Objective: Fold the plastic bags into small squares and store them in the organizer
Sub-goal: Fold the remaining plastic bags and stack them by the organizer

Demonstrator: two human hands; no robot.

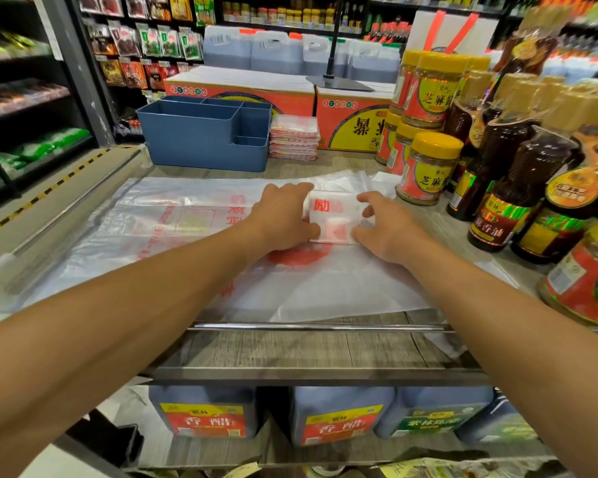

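A folded plastic bag (332, 215), a small white square with red print, lies on top of flat unfolded bags (173, 219) spread over the wooden shelf top. My left hand (283, 215) grips its left edge, thumb underneath at the front. My right hand (384, 229) pinches its right edge between thumb and fingers. The blue organizer (201, 139) with several compartments stands at the back left, and its visible compartments look empty. A stack of folded bags (293, 138) sits right beside it.
Yellow-lidded jars (428, 167) and dark sauce bottles (518, 198) crowd the right side. Orange cartons (242, 91) and a black stand base (339, 82) stand behind the organizer. A metal rail (318, 327) runs along the shelf's front edge, with large jugs (204, 415) below.
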